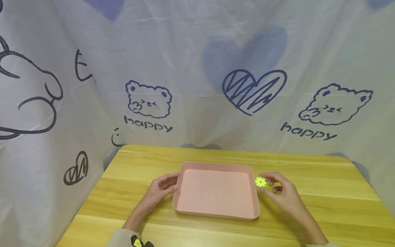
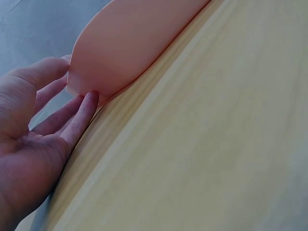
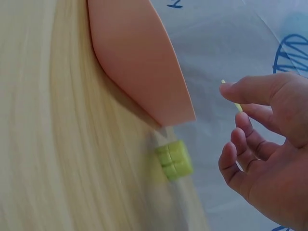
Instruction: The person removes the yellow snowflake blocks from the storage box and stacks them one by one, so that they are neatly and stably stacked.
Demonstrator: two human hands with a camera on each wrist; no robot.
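Observation:
A shallow pink tray [image 1: 216, 192] sits on the table. My left hand [image 1: 162, 188] is at its left side, its fairly straight fingers touching the outer wall; in the left wrist view, fingertips [image 2: 91, 97] rest low against the tray wall [image 2: 120, 48]. To the right of the tray, my right hand [image 1: 284, 190] pinches a yellow-green snowflake disc [image 1: 260, 181] between thumb and forefinger. Seen edge-on in the right wrist view, the disc [image 3: 238, 106] is thin. Below that hand, a yellow-green grooved block [image 3: 175, 160] lies on the table near the tray's outer wall.
The wood-grain table [image 1: 148, 157] has its far edge against a pale cloth [image 1: 191, 120] printed with hearts, bears and lettering. More cloth hangs along the left side. A dark band with a yellow mark [image 1: 137, 243] is at the left sleeve.

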